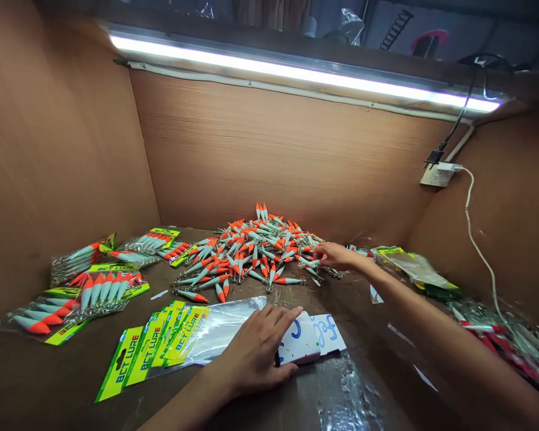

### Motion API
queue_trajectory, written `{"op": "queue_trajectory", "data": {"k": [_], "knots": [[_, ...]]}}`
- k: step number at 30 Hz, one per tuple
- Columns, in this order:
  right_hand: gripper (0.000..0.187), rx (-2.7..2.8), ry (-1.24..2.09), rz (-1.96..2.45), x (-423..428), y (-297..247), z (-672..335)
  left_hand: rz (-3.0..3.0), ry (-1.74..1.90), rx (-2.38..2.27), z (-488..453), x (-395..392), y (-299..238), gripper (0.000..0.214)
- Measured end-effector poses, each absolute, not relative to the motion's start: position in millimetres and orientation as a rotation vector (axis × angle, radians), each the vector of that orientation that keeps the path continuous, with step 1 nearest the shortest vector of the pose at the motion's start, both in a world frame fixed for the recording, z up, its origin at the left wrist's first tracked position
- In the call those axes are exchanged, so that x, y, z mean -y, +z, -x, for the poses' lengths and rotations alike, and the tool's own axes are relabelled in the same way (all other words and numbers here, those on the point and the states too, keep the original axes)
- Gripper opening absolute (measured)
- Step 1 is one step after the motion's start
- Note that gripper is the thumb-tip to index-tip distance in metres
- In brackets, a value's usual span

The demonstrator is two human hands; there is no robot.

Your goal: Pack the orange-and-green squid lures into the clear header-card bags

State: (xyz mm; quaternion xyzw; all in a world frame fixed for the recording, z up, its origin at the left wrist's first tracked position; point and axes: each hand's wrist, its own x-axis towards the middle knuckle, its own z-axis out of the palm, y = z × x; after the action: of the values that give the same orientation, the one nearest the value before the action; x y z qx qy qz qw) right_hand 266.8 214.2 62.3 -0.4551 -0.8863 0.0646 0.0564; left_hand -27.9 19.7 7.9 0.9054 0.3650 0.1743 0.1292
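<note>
A heap of orange-and-grey fishing lures (251,251) lies at the back middle of a dark worktop (72,383). My right hand (336,256) reaches to the heap's right edge, fingers pinched on one lure (309,262). My left hand (260,350) lies flat with fingers stretched out on a stack of empty clear bags with green "BCT LURE" header cards (170,344). Its fingertips touch a white card with blue lettering (317,336).
Filled lure packets (94,293) lie at the left, more (148,242) behind them. Empty bags and packed lures (498,335) crowd the right side. Brown board walls enclose the worktop. A socket and white cable (442,173) hang on the right wall under a strip light.
</note>
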Motion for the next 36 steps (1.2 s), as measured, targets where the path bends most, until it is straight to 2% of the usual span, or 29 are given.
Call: {"op": "queue_trajectory", "data": {"k": [5, 7, 10, 12, 18, 23, 27, 32, 34, 36], "knots": [[0.042, 2.659, 0.494, 1.305, -172.9, 64.2, -295.9, -2.611, 0.537, -0.933, 25.2, -17.5, 13.1, 0.093], [0.050, 2.602, 0.763, 1.291, -153.3, 57.5, -305.5, -2.607, 0.520, -0.896, 24.8, -17.4, 11.3, 0.094], [0.051, 2.370, 1.223, 1.238, -120.5, 46.4, -318.0, -2.584, 0.509, -0.888, 25.5, -19.1, 7.7, 0.093], [0.046, 2.319, 1.314, 1.232, -95.8, 40.9, -323.6, -2.557, 0.512, -0.907, 26.3, -20.7, 6.2, 0.093], [0.017, 2.445, 0.734, 1.294, -24.1, 19.4, -298.2, -2.508, 0.537, -0.890, 21.8, -20.6, 2.0, 0.098], [0.005, 2.376, 0.505, 1.198, 5.1, -17.2, -254.0, -2.504, 0.564, -0.863, 18.0, -17.6, -6.1, 0.104], [0.009, 2.397, 0.557, 1.080, 10.0, -26.4, -248.2, -2.505, 0.597, -0.827, 20.3, -19.2, -7.1, 0.106], [0.015, 2.548, 0.617, 0.945, -11.9, 5.8, -266.5, -2.499, 0.592, -0.799, 20.2, -18.5, -1.9, 0.102], [0.019, 2.514, 0.457, 1.060, -33.7, 18.5, -269.7, -2.490, 0.590, -0.796, 19.8, -17.8, -0.8, 0.099], [0.028, 2.494, 0.145, 1.233, -58.9, 22.9, -266.0, -2.489, 0.592, -0.791, 20.0, -17.6, -0.8, 0.098]]}}
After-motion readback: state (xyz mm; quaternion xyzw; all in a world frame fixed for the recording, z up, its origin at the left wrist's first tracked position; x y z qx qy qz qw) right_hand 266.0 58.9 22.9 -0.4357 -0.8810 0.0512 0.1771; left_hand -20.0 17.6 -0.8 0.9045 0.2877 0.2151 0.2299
